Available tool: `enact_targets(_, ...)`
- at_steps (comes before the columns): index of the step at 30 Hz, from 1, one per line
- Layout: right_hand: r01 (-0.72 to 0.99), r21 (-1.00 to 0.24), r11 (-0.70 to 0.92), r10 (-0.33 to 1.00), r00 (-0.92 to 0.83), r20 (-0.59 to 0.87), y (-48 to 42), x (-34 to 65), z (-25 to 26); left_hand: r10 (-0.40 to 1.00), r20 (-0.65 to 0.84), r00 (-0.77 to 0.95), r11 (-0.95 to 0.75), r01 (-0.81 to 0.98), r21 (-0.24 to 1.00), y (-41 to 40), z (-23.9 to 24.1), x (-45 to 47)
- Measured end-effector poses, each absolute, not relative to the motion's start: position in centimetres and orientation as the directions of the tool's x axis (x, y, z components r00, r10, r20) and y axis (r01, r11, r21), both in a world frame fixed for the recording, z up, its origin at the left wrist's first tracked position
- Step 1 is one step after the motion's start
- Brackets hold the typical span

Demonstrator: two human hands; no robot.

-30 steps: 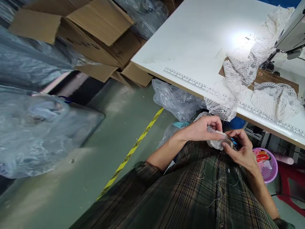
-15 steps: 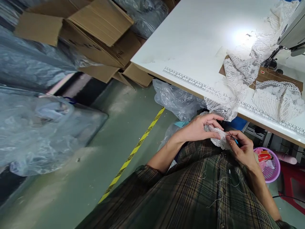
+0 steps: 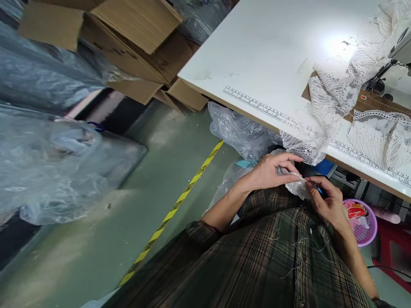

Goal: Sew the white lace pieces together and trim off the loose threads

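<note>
White lace fabric (image 3: 297, 188) hangs over my lap just below the table edge. My left hand (image 3: 272, 172) pinches its upper edge between thumb and fingers. Close beside it, my right hand (image 3: 326, 199) is closed around a small tool with blue and dark parts, which looks like thread snips (image 3: 318, 189); its fingertips meet the lace edge. Most of the tool is hidden by the fingers. More white lace (image 3: 330, 92) lies across the table and drapes over its front edge above my hands.
The white table (image 3: 257, 55) has a printed ruler along its front edge. A sewing machine (image 3: 401, 47) stands at the right. Below are a purple basket (image 3: 372, 226) and a red stool (image 3: 383, 244). Cardboard boxes (image 3: 135, 30) and plastic bags (image 3: 48, 158) are on the left.
My left thumb has moved a little toward the right fingertips along the lace edge. The tool in my right hand has turned slightly. The view has shifted a little.
</note>
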State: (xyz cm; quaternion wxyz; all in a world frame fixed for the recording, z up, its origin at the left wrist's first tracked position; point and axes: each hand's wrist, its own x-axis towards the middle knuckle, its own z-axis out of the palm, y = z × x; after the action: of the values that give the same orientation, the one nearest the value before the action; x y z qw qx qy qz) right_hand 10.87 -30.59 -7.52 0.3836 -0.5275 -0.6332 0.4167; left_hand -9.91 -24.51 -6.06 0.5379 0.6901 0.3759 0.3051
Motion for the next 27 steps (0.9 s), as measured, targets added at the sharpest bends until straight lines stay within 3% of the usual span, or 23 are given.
enact_targets(4, 0.387, -0.903, 0.185, 0.978, -0.165, 0.129, -30.4, 11.0, -7.9, 0.844, 0.049, 0.535, -0.171, 0.18, 0.969, -24.6, -6.5, -10.0)
enact_targets(12, 0.391, -0.917, 0.075, 0.988, -0.151, 0.017, -30.3, 10.6, -7.3, 0.809, 0.05, 0.585, -0.188, 0.178, 0.966, -24.5, -7.3, -11.2)
enact_targets(21, 0.361, -0.926, 0.115, 0.989, -0.133, 0.071, -30.2, 10.5, -8.0, 0.807, 0.013, 0.591, -0.113, 0.133, 0.985, -24.3, -7.6, -10.9)
enact_targets(24, 0.346, -0.928, 0.139, 0.987, -0.124, 0.101, -30.5, 10.4, -7.3, 0.825, 0.029, 0.564, -0.168, 0.197, 0.966, -24.5, -7.2, -10.2)
enact_targets(27, 0.338, -0.927, 0.166, 0.979, -0.168, 0.114, -30.7, 11.2, -5.2, 0.778, 0.168, 0.605, -0.308, 0.135, 0.942, -24.0, -5.8, -9.0)
